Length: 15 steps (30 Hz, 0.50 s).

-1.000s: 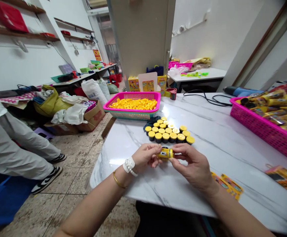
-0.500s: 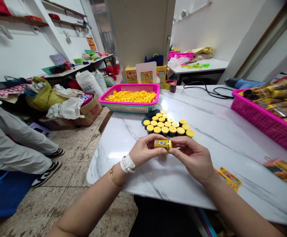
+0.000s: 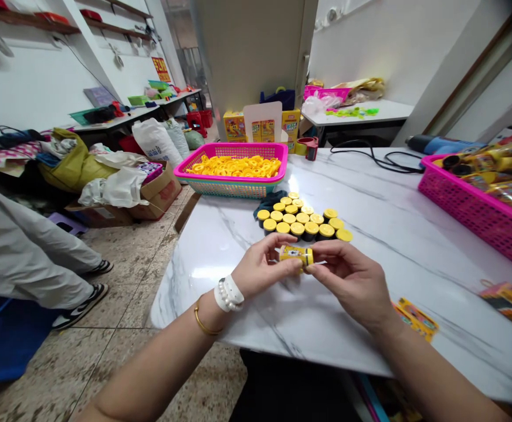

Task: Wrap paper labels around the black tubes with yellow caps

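Note:
Between my two hands lies a small yellow cylindrical container [image 3: 296,254] with a printed label, held on its side above the table. My left hand [image 3: 267,264] grips its left end between thumb and fingers. At the other end, my right hand [image 3: 348,275] pinches the yellow rim with thumb and fingertips. Just beyond stand several dark tubs with yellow lids [image 3: 297,227], grouped closely together. A dark cloth [image 3: 270,203] lies against the left side of that group.
A pink basket [image 3: 180,170] of yellow plastic parts stands at the table's far left. On the right, another pink basket [image 3: 471,214] holds yellow containers. Printed yellow cards [image 3: 418,319] lie near my right forearm. A heat gun [image 3: 444,145] rests behind. Someone's trousered legs [image 3: 27,252] show at left.
My left fingers have shifted their hold: the thumb now lies along the container's near side and the fingers are behind it. The right hand keeps its pinch. The view has tilted slightly.

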Available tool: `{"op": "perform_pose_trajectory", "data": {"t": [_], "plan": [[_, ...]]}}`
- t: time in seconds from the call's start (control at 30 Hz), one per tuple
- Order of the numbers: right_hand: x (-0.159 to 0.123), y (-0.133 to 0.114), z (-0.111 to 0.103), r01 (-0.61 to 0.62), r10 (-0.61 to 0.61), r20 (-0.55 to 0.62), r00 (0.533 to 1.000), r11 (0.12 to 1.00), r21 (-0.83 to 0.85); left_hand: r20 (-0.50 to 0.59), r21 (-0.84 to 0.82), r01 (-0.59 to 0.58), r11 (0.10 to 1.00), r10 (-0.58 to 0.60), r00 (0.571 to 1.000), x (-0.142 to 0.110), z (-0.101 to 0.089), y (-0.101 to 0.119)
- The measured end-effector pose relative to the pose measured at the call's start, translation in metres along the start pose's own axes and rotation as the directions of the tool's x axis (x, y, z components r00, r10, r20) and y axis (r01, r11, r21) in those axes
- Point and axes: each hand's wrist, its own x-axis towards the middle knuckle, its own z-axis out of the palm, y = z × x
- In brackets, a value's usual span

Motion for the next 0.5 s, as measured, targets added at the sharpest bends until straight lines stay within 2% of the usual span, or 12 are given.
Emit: {"op": "perform_pose_trajectory", "data": {"t": [0.07,0.1,0.17,0.27,0.33,0.5], "plan": [[0.001,0.0014,-0.0004,-0.076,0.076,-0.008,0.997,0.996,0.045,-0.021,0.02,-0.093,0.996,0.093,0.995,-0.0009,0.002,0.0011],[0.0014,0.0018,-0.0005,-0.1,0.1,0.0,0.995,0.993,0.059,-0.016,0.001,-0.095,0.996,0.095,0.995,-0.0009,0.0021,0.0012],[0.0016,0.0022,-0.0003,-0.099,0.098,0.021,0.995,0.994,0.05,-0.006,-0.082,-0.016,0.996,0.016,1.0,0.0004,0.0,0.0003],[0.0006,0.0018,0.0,0.0,0.002,0.045,0.999,0.999,-0.037,0.062,-0.175,0.192,0.966,-0.184,0.981,0.0031,-0.0052,-0.0029],[-0.0006,0.0018,-0.0004,0.05,-0.044,0.066,0.997,0.994,-0.093,0.112,-0.195,0.228,0.954,-0.209,0.971,0.0036,-0.0066,-0.0041],[-0.0023,0.0035,-0.0025,0.03,-0.022,0.065,0.998,0.992,-0.119,0.041,-0.202,-0.002,0.979,0.011,0.999,0.0003,-0.0008,0.0001]]}}
